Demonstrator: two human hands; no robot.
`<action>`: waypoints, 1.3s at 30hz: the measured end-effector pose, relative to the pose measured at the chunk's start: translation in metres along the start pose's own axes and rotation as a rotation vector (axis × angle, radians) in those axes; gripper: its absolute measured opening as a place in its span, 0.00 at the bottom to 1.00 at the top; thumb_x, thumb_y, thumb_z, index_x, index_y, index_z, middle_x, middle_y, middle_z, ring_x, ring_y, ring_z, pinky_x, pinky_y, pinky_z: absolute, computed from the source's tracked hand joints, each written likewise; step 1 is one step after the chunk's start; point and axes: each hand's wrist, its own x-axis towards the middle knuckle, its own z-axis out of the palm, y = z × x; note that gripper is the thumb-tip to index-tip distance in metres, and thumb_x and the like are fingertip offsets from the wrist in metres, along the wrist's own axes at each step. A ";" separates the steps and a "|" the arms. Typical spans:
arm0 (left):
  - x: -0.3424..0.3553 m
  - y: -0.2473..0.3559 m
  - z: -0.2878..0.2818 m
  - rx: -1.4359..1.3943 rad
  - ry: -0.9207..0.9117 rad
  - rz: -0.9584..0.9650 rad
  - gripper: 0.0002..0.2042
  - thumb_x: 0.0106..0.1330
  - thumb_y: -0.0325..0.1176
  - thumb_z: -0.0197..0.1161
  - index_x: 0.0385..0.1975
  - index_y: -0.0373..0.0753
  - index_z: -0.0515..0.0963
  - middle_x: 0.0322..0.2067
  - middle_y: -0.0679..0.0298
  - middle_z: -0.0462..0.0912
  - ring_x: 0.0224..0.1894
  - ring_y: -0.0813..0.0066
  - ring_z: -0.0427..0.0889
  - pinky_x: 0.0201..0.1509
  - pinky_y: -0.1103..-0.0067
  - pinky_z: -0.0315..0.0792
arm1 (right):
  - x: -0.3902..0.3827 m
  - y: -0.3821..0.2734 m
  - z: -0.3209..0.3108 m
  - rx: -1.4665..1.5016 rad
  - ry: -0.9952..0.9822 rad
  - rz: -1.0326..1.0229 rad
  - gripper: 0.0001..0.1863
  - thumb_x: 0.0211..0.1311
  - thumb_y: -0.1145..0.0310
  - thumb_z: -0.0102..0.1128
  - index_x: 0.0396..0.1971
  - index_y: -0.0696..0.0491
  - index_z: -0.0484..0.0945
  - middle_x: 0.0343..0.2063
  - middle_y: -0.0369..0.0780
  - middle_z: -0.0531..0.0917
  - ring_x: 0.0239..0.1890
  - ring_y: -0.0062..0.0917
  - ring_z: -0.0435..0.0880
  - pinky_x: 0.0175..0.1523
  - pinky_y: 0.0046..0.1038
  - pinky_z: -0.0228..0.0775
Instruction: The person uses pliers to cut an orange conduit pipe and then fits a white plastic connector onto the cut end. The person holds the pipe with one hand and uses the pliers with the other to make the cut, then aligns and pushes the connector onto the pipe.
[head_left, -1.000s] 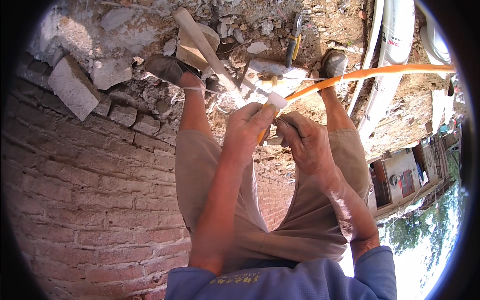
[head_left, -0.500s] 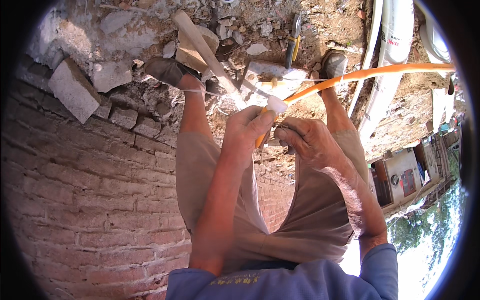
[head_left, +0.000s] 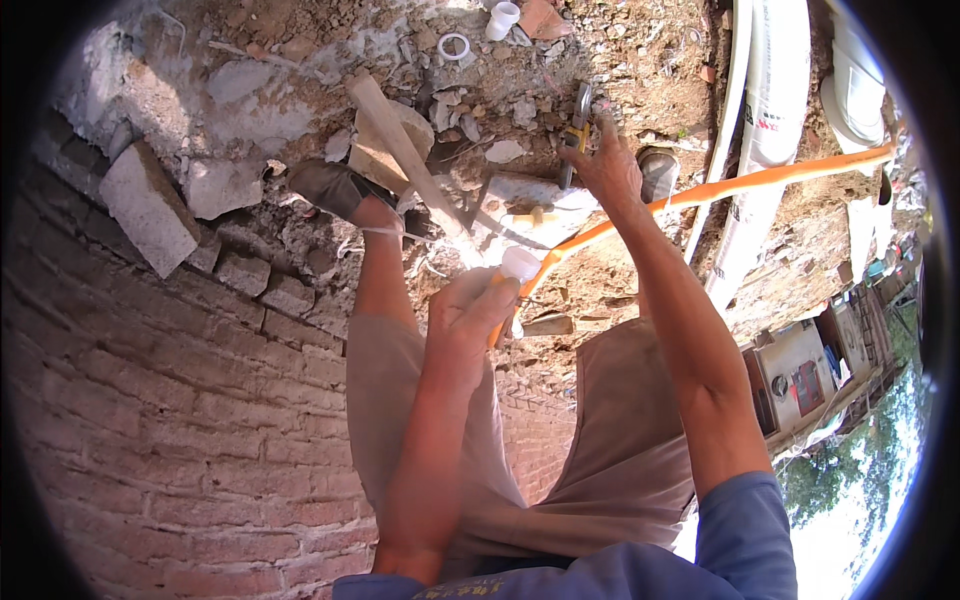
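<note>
My left hand [head_left: 462,325] is closed on an orange tube [head_left: 690,200] together with a round white plastic fitting [head_left: 519,263], above the gap between my knees. A short piece of orange shows below the thumb. From there the tube runs off to the far right, passing under my right forearm. My right hand [head_left: 612,170] is stretched out over the ground, thumb and fingers apart around a pair of pliers [head_left: 577,130] with yellow-and-black handles. The pliers lie on the rubble; whether the fingers touch them I cannot tell.
A wooden stick [head_left: 405,145] leans by my left shoe [head_left: 335,187]. Thick white pipes [head_left: 772,110] run along the right. A white ring [head_left: 453,46] and a small white pipe piece [head_left: 502,20] lie at the far side. A brick wall [head_left: 190,420] fills the left.
My right hand has left the spot beside my left hand and reached forward to the pliers. My left hand keeps its hold and sits slightly lower. The view has shifted, showing more ground at the top.
</note>
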 end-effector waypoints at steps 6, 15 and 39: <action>0.001 0.002 -0.006 0.002 -0.013 0.002 0.18 0.68 0.46 0.65 0.33 0.32 0.81 0.22 0.70 0.75 0.21 0.88 0.68 0.23 0.86 0.59 | 0.019 -0.018 0.026 0.011 -0.023 0.204 0.35 0.53 0.51 0.67 0.51 0.64 0.72 0.45 0.58 0.84 0.51 0.51 0.83 0.58 0.44 0.74; 0.004 0.005 0.001 -0.017 0.001 0.007 0.22 0.67 0.50 0.67 0.33 0.32 0.80 0.22 0.71 0.74 0.22 0.88 0.67 0.25 0.85 0.60 | 0.002 0.044 -0.008 0.441 -0.302 -0.353 0.22 0.62 0.56 0.64 0.49 0.56 0.80 0.40 0.46 0.82 0.44 0.31 0.83 0.53 0.33 0.76; 0.001 0.010 -0.009 0.035 -0.054 0.033 0.18 0.68 0.46 0.66 0.33 0.34 0.82 0.20 0.69 0.77 0.22 0.85 0.72 0.27 0.86 0.63 | -0.189 -0.011 -0.138 0.396 -1.115 -0.263 0.40 0.51 0.80 0.53 0.69 0.52 0.59 0.29 0.37 0.72 0.31 0.24 0.75 0.38 0.26 0.69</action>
